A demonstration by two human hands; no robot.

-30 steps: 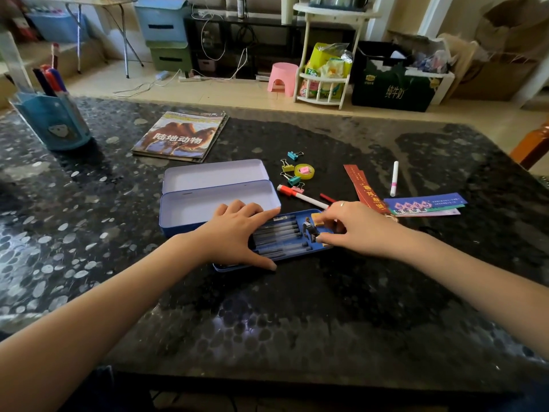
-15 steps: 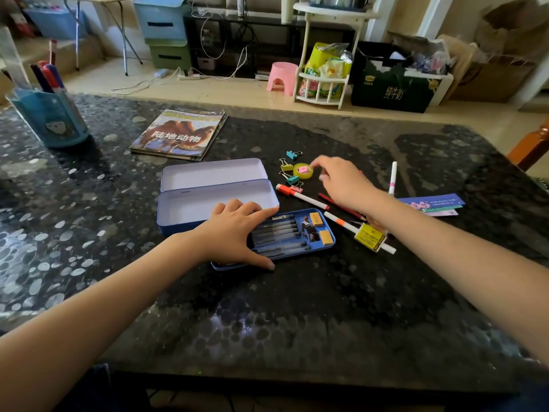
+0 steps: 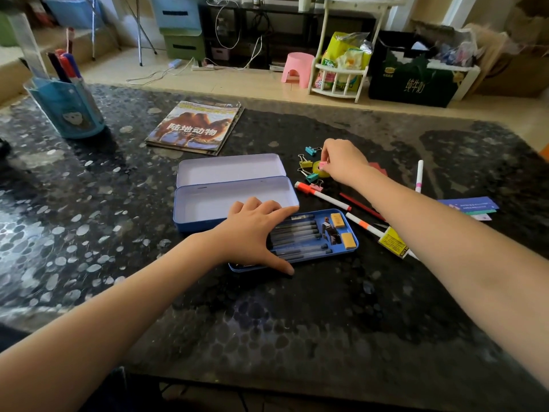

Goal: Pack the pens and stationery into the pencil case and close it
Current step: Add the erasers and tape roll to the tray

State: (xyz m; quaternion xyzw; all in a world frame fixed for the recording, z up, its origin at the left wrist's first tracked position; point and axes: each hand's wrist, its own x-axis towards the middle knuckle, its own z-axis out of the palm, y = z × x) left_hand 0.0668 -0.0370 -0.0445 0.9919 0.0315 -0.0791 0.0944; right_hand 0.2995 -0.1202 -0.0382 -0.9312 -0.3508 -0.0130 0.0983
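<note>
Hands work over a dark speckled stone counter (image 3: 326,307) strewn with stationery. An open blue metal pencil case (image 3: 208,203) lies near the middle, its pale lid (image 3: 228,168) folded back flat on the far side. Just in front of it sits a blue plastic insert tray (image 3: 353,233) holding a row of dark pens (image 3: 297,233), two yellow erasers (image 3: 338,220) and a small picture card (image 3: 329,231).

The left hand (image 3: 252,233) rests spread across the tray's left end, fingers (image 3: 258,205) straight and relaxed, tips touching the case's front wall, thumb along the tray's near edge; it grips nothing. The right hand (image 3: 344,162) reaches beyond the case to a cluster of small binder clips (image 3: 306,165) in teal, yellow and pink; its fingers pinch a small pink clip (image 3: 322,165) that sits on a yellow-green roll of tape (image 3: 319,172).

To the right of the case, a white marker with an orange cap (image 3: 322,195) lies slanted on the counter, with a thin red pencil (image 3: 361,206) beside it. A second white pen bearing a yellow label (image 3: 383,237) lies near the tray's right end, partly under the right forearm. A white pen with a pink band (image 3: 419,176) and blue paper cards (image 3: 469,205) lie farther right.

A magazine with camels on its cover (image 3: 196,126) lies behind the case, and a blue pen holder filled with markers (image 3: 68,108) stands at the far left.
</note>
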